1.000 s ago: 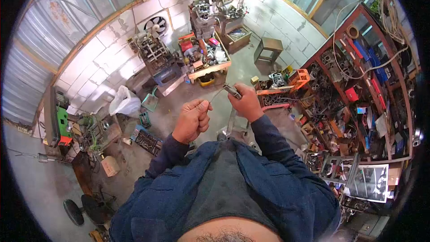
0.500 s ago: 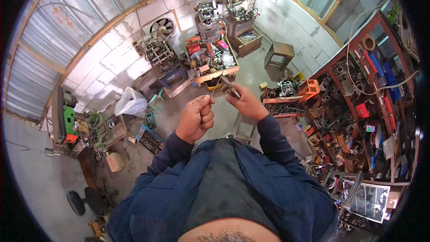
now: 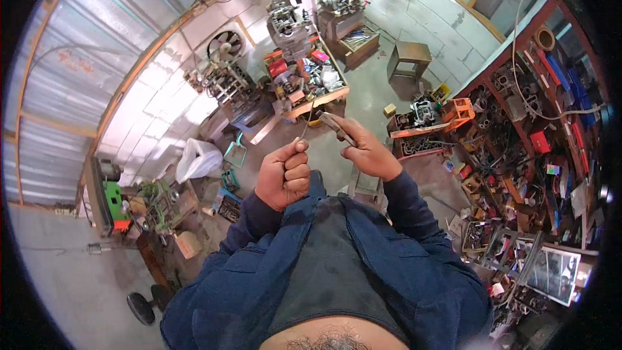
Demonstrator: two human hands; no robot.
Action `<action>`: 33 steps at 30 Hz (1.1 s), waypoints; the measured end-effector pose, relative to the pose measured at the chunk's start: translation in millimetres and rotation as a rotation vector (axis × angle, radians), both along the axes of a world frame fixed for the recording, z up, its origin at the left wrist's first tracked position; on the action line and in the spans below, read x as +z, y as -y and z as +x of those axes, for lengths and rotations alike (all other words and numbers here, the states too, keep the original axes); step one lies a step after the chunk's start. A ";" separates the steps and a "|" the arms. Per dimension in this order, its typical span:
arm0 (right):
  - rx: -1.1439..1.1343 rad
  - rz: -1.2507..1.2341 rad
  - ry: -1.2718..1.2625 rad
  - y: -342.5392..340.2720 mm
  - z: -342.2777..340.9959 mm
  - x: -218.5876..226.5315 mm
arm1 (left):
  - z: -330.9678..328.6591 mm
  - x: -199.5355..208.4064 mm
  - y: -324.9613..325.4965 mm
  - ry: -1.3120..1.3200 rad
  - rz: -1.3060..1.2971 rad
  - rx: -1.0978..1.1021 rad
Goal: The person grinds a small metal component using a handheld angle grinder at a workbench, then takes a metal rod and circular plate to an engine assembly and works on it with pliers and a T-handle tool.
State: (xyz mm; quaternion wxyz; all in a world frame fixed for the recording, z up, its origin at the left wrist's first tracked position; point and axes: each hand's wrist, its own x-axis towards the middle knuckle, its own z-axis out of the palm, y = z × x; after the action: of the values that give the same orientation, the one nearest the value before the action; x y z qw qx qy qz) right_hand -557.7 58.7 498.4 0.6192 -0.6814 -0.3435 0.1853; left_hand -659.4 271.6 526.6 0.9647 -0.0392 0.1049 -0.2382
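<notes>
My left hand (image 3: 284,176) is closed in a fist, thumb pressed on the fingers, around the lower end of a thin metal rod (image 3: 309,118). The rod points up and away from me. My right hand (image 3: 373,155) grips a narrow, flat metal tool (image 3: 335,128) with its thumb along one side. The tool's far tip lies close to the rod; I cannot tell whether they touch. Both hands are in front of my body, above the floor, and the tool's exact kind is too small to make out.
Ahead stands a wooden tray (image 3: 330,95) of mixed parts, with engine parts (image 3: 288,19) behind it. Right of it are a small stool (image 3: 409,59), an orange crate (image 3: 459,113) and crowded shelves (image 3: 518,175). At left are a white plastic bag (image 3: 197,159) and a green machine (image 3: 113,201).
My view has shifted, so the room sits differently in the picture. The right hand and its flat tool have turned, showing more of the tool. Both hands keep hold of their things.
</notes>
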 end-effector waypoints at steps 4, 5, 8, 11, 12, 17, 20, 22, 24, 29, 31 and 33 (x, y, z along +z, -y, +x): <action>-0.097 -0.084 0.187 -12.7 25.7 -5.9 | 40.0 -14.0 -16.8 -0.043 0.136 -0.076; -0.124 -0.085 0.198 -17.9 31.6 -2.6 | 50.7 -19.4 -23.9 -0.034 0.300 -0.077; -0.225 -0.217 0.155 -31.7 52.9 -11.3 | 85.1 -24.1 -43.4 0.022 0.584 -0.085; -0.311 -0.236 0.177 -52.9 76.3 -26.8 | 121.8 -25.1 -62.4 0.135 0.882 -0.054; -0.343 -0.254 0.160 -60.8 83.9 -26.6 | 136.5 -24.2 -69.4 0.128 0.867 -0.054; -0.435 -0.302 0.201 -92.5 131.7 -20.4 | 187.8 -14.7 -103.3 0.377 1.280 0.062; -0.444 -0.290 0.166 -111.2 149.6 -14.1 | 210.1 -4.5 -118.7 0.576 1.570 0.161; -0.455 -0.233 0.153 -121.5 159.1 -11.8 | 222.0 4.6 -125.4 0.710 1.777 0.255; -0.477 -0.228 0.190 -127.0 168.1 -10.8 | 233.3 1.7 -128.6 0.750 1.778 0.277; -0.544 -0.189 0.168 -130.6 183.1 -11.7 | 252.8 9.8 -132.2 0.809 1.804 0.220; -0.566 -0.165 0.192 -129.9 190.1 -10.6 | 260.1 10.9 -129.9 0.869 1.805 0.306; -0.585 -0.141 0.217 -125.5 198.6 -9.2 | 268.7 9.5 -130.4 0.894 1.779 0.294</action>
State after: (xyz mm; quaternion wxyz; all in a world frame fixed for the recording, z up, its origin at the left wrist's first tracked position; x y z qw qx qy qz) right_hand -359.1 184.2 489.2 0.5571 -0.8083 -0.1834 -0.0510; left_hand -390.7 401.9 536.0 0.6142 0.7759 -0.1329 0.0552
